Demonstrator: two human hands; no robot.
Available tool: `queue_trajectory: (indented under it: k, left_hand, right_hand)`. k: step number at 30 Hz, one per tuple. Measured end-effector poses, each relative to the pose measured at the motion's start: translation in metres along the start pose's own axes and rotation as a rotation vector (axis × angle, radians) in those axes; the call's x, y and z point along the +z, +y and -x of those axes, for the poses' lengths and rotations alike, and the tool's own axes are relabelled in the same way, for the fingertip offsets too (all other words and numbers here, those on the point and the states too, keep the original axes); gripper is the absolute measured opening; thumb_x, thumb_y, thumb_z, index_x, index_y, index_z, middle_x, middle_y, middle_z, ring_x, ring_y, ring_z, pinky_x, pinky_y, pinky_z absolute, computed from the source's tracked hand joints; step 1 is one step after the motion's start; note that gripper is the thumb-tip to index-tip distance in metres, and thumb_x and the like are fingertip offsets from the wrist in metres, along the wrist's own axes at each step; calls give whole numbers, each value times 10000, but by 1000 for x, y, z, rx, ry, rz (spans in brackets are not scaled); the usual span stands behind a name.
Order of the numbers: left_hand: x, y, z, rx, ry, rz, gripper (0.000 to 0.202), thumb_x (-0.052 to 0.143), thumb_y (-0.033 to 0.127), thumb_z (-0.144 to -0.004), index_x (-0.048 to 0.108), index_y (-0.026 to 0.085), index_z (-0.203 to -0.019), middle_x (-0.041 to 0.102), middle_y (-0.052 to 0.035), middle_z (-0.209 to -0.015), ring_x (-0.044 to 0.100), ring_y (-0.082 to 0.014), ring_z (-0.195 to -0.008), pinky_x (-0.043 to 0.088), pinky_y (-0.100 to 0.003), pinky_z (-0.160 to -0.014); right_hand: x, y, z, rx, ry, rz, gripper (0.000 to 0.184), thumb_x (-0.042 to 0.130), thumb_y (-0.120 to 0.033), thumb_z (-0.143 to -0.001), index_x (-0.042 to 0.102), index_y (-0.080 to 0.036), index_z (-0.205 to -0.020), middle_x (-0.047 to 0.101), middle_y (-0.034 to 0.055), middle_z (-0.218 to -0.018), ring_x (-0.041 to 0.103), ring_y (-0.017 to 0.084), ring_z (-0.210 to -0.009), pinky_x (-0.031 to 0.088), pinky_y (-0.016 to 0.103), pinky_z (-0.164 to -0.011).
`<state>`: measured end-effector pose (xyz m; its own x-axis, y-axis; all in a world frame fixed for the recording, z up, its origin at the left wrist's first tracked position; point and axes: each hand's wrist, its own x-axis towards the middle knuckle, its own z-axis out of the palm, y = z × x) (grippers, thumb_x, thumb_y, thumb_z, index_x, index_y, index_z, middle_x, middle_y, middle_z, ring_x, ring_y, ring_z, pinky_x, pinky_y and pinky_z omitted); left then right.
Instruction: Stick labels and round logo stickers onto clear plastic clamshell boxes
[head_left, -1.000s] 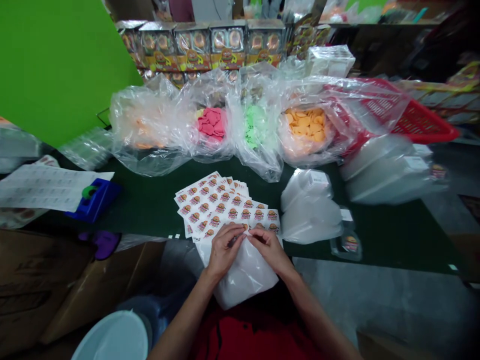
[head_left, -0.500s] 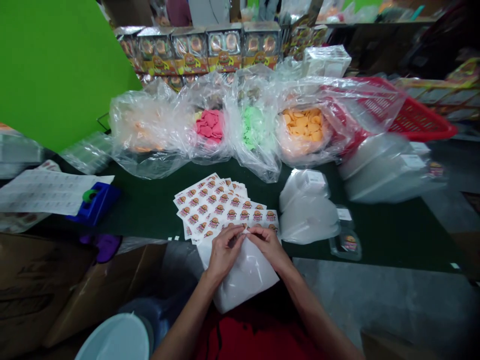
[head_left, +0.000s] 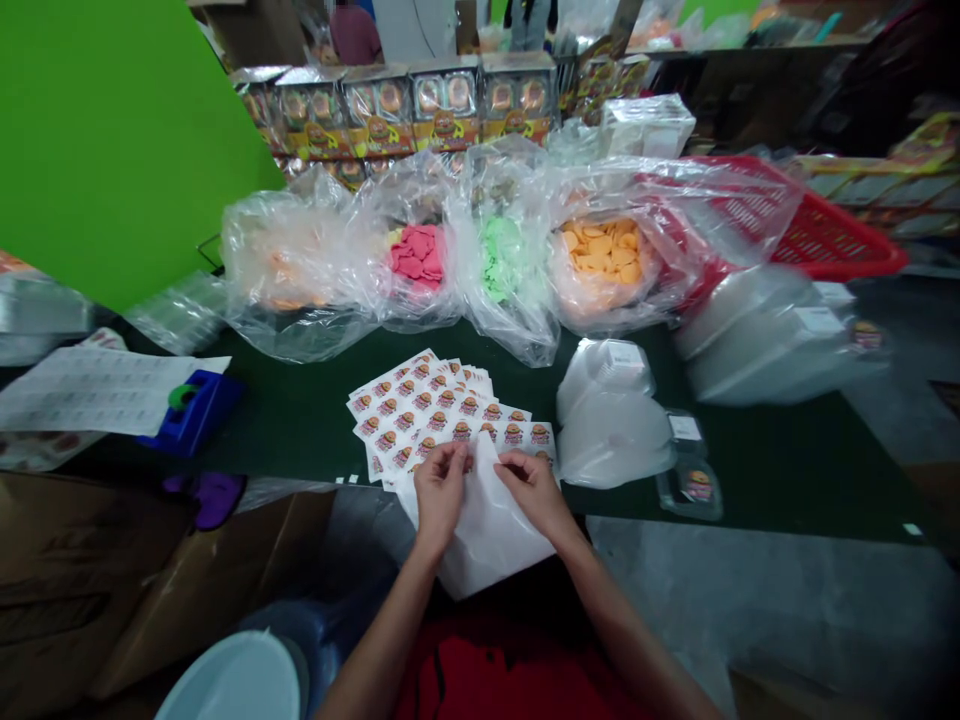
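Note:
My left hand [head_left: 439, 490] and my right hand [head_left: 534, 490] both pinch the top edge of a white plastic bag [head_left: 491, 535] that lies at the near edge of the dark green table [head_left: 300, 410]. The hands are a little apart, and the bag's mouth rises between them. Just beyond my fingers lies a fanned stack of sticker sheets [head_left: 431, 410] printed with small burger pictures. A pile of white bags [head_left: 611, 415] sits to the right of the stickers.
Clear bags hold pink [head_left: 416, 255], green [head_left: 504, 255] and orange pieces [head_left: 604, 250] at the back. A red basket [head_left: 832, 240] stands right, boxed toys [head_left: 442, 100] behind. A blue tape holder [head_left: 196, 408] and paper sheets [head_left: 90, 385] lie left. A small blister pack [head_left: 694, 485] lies right.
My hands have drawn apart along the bag's top edge, and the edge has lifted between them. The view has shifted slightly.

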<state>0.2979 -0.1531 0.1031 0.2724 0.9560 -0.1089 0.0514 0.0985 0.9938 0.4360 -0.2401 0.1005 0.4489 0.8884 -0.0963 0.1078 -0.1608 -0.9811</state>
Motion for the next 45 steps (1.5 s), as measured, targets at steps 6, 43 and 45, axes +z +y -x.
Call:
queue_trajectory:
  k: [6,43,45]
  left_hand:
    - [1,-1,-29,-50,205,279,487,886,559,-753,739,138,-950,784,-74,-1001,757,-181,-850,634,-332,-848]
    - [23,173,7,866,-386,-504,95,625,259,-1022,693,238,-960,711,-63,-1000,662,-237,-997,518,-390,-924]
    - [42,187,7,775,-334,-367,113,660,296,-1006,701,227,-927,704,-55,-964,665,-220,-944,528,-356,-873]
  right_hand:
    - [-1,-12,-42,-71,66,265,172,606,-138,-881,685,-200,-742,617,12,-766,565,185,-746,466,304,-764]
    - [-65,-105,64,-5,73,-218,469,727,-298,-888,711,-274,-1355,680,-18,-890,637,154,-783,513,283,-728]
    - [-78,-105,78,-7,92,-269,416,739,-341,-913,735,-280,-1325,708,-2,-937,656,163,-836,533,300,-797]
